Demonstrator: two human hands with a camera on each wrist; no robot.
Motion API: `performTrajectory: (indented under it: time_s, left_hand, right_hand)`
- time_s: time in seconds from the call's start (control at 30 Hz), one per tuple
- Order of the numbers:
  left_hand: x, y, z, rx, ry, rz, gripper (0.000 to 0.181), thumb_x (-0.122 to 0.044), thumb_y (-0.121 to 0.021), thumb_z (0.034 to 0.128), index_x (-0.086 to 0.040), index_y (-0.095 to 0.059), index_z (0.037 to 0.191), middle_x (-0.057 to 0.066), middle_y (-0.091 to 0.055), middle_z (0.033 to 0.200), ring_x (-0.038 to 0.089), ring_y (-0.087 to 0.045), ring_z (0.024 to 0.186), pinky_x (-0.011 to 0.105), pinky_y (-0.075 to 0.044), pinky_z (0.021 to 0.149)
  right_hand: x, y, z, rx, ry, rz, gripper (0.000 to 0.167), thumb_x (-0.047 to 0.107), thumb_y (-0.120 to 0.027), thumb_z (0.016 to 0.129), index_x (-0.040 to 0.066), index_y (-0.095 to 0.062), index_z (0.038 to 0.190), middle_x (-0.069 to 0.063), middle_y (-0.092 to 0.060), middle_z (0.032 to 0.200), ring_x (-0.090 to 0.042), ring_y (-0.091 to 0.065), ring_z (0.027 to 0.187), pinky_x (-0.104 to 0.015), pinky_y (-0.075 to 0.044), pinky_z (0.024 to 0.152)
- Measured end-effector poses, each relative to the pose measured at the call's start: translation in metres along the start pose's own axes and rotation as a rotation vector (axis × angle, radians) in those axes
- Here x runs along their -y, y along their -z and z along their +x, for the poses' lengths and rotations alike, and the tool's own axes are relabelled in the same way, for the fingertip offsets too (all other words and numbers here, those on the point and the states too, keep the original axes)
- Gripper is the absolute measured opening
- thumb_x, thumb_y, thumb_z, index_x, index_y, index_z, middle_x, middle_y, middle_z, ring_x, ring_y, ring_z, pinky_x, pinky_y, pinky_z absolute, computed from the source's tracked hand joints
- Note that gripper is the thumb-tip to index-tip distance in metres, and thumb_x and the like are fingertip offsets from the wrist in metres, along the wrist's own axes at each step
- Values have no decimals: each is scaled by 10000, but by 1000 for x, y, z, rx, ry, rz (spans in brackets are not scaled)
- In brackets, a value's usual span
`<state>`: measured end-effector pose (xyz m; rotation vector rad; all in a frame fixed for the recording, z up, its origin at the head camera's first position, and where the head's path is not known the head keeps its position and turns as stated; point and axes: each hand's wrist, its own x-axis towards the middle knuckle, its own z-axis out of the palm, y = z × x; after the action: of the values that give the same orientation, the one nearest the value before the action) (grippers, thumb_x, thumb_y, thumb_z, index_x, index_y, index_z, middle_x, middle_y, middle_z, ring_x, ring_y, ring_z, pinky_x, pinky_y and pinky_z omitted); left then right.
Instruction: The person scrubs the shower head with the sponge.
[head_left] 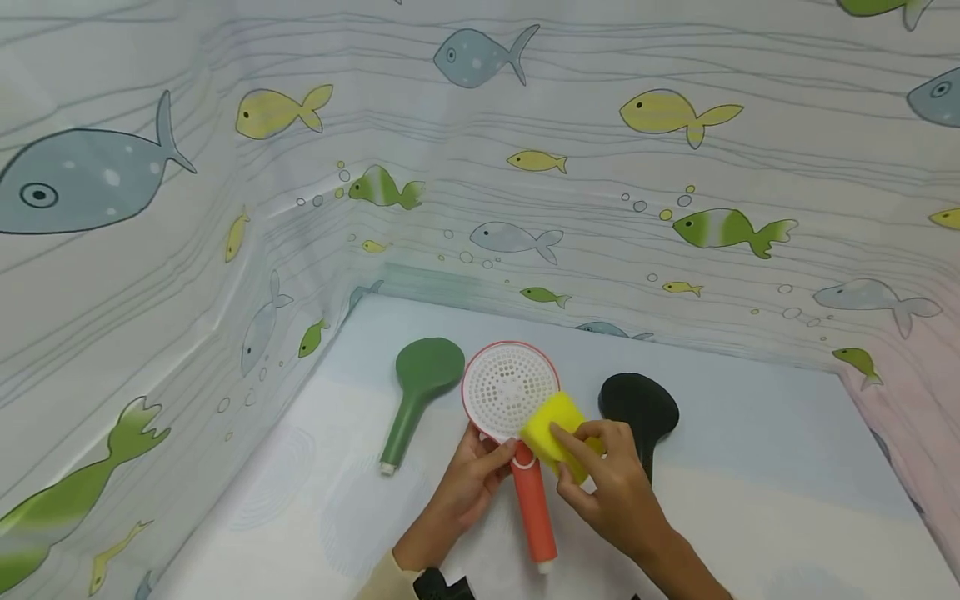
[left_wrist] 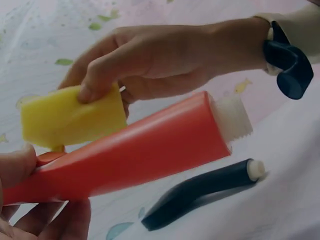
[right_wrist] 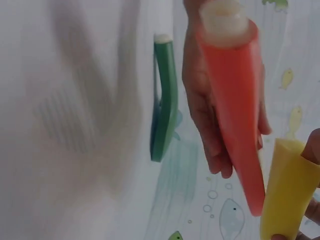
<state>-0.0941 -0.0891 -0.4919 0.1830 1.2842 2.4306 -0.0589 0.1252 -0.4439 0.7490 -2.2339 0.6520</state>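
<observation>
At the middle of the counter, a red handheld shower head is held raised, with its white perforated spray face turned up toward the head camera. Its long axis runs away from the person; the round head is at the far end, and the handle points back toward the person, slightly to the right, ending in a pale threaded connector. The left hand grasps it at the neck, thumb on top. The right hand pinches a yellow sponge, which covers the lower right edge of the spray face in the head view; contact there cannot be confirmed. To the left lies a green shower head, handle angled toward the person and leftward. To the right lies a black shower head, its handle partly obstructed by the right hand. A fish-print sheet encloses the far and left sides.
</observation>
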Motion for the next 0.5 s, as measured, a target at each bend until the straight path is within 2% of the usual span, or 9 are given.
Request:
performTrajectory:
  time_s: [0.17,0.27,0.37,0.5]
  left_hand:
    - [2,0,0,1,-29,54,759,-64,-637,964,-235,-192,1555,-36,-605,1341,97,-617,1144,256,-517,941]
    - [3,-1,0,10,-26,58,773,-70,-648,958,-240,-184,1552,-56,-629,1306,92,-630,1113,271,-526,933]
    - [2,-1,0,17,-19,59,768,-75,-642,963,-240,-172,1548,-62,-646,1269,92,-648,1053,282,-534,911]
    - [0,-1,0,15,-10,53,743,-83,-624,975,-243,-174,1544,-60,-629,1279,88,-650,1044,276,-545,902]
  right_hand:
    - [1,-1,-8,37,-25,31,365,220,-578,882,104,-730,1194,-82,-561,1021,-214,-469,988,-218,-474,806]
    - [2,-1,-11,50,-30,32,372,189,-609,848,102,-732,1187,-72,-561,1013,-205,-471,981,-192,-466,834]
    - [4,0,-14,70,-30,22,369,195,-611,851,102,-734,1187,-59,-554,1013,-194,-473,991,-178,-474,859]
    - [9,2,-17,109,-54,18,393,153,-697,787,113,-742,1176,-28,-546,1007,-159,-475,994,-210,-523,845]
